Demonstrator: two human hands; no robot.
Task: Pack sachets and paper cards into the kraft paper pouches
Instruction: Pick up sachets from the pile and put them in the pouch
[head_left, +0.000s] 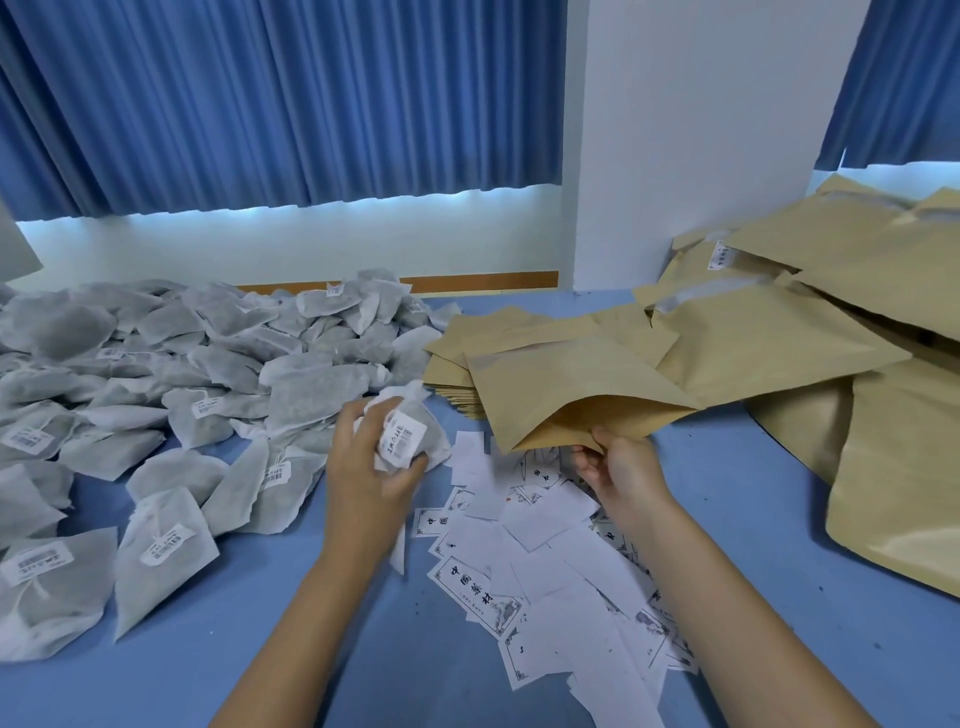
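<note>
My left hand (363, 467) grips a grey-white sachet (410, 436) with a barcode label, lifted just above the blue table. My right hand (618, 462) pinches the lower edge of a kraft paper pouch (566, 395), whose mouth gapes open toward the sachet. The sachet sits a short way left of the pouch mouth. Loose white paper cards (519, 561) with black print lie scattered under and in front of both hands. A big heap of sachets (171, 384) covers the left of the table.
A stack of flat empty kraft pouches (467, 358) lies behind my hands. Bulging kraft pouches (831, 291) pile up at the right. Blue curtains and a white wall stand behind the blue table (260, 623).
</note>
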